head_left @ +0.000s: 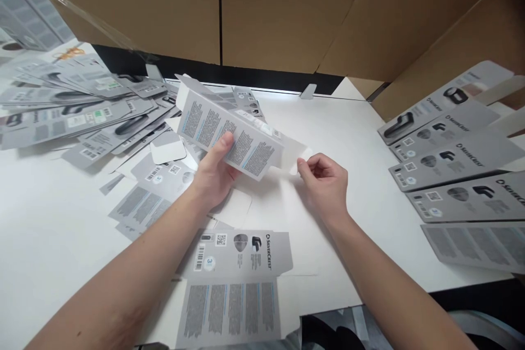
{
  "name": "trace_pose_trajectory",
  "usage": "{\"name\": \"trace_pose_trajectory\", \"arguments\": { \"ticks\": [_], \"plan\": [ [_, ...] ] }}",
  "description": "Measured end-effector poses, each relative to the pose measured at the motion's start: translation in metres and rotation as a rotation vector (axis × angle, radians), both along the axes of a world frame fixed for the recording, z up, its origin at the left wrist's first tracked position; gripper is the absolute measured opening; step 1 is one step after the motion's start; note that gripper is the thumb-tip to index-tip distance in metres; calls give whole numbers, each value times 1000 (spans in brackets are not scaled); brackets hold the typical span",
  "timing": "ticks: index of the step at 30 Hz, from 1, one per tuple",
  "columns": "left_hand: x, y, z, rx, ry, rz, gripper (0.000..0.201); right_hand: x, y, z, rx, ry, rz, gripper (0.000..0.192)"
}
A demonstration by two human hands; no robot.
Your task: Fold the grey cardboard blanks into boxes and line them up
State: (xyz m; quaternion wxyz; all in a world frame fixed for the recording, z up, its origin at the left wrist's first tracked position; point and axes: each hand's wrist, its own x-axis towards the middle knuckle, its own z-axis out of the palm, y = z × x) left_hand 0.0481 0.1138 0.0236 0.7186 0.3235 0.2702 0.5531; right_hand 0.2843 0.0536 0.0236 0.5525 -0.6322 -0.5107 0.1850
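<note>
1. One flat grey printed carton blank (235,284) lies nearest you on the white table (49,229).
2. Your left hand (213,175) grips the half-erected grey printed carton (229,134) mid-table.
3. Your right hand (326,183) pinches its white end flap (299,156).
4. Brown cardboard walls (283,11) stand beyond.

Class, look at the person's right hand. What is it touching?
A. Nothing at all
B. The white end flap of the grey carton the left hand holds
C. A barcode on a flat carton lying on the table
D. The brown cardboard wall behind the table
B: the right hand pinches the white end flap of the grey carton that the left hand grips above the white table.
</note>
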Motion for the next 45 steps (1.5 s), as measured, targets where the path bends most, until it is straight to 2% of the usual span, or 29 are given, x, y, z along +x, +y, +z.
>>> {"name": "trace_pose_trajectory", "arguments": {
  "ticks": [3,8,17,26,37,45],
  "plan": [
    [1,2,6,-13,-15,66,66,0,-2,1,11,18,69,40],
    [3,3,9,-40,-28,110,65,1,-7,4,44,89,212,62],
    [0,1,7,-51,1,33,67,2,-4,-4,-135,195,391,81],
    [1,0,7,-46,2,26,69,3,-9,-4,-138,96,401,84],
    [0,0,4,-43,3,14,66,-1,-10,0,-129,41,316,88],
    [2,1,7,-102,-1,60,72,2,-9,-5,-94,-2,331,79]
  ]
}}
